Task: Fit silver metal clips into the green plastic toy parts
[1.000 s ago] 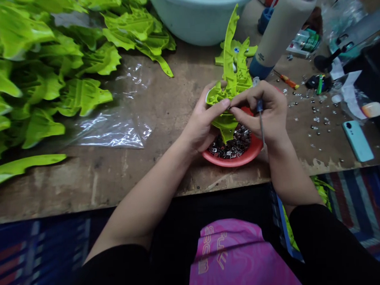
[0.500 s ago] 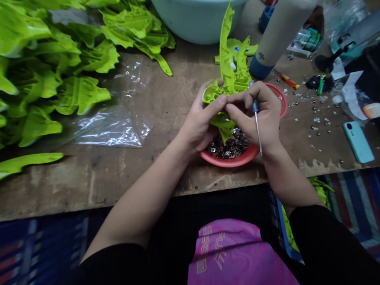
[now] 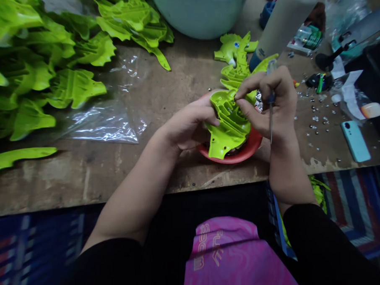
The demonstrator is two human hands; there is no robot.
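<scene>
My left hand [image 3: 191, 123] is closed on the edge of a lime-green plastic toy shell [image 3: 229, 132], its ribbed inner side facing up. My right hand [image 3: 278, 98] keeps a screwdriver [image 3: 271, 97] tucked in its fingers, shaft pointing down along the wrist. Its thumb and forefinger pinch at the shell's upper edge; anything tiny between them is too small to name. Beneath the shell stands a red plastic basket [image 3: 256, 140], its contents mostly covered now. Just beyond lies a green toy head piece [image 3: 228, 49] with a blue eye.
Many green shells [image 3: 77, 86] are heaped at the left beside a clear plastic bag [image 3: 110, 125]. A pale blue basin [image 3: 203, 16] and a bottle [image 3: 276, 25] stand behind. Small metal bits [image 3: 315, 119] are scattered at the right near a turquoise phone [image 3: 355, 140].
The shell has been turned, so its broad ribbed inside now faces up over the basket. My right hand has shifted right and slightly up, with the screwdriver still in it.
</scene>
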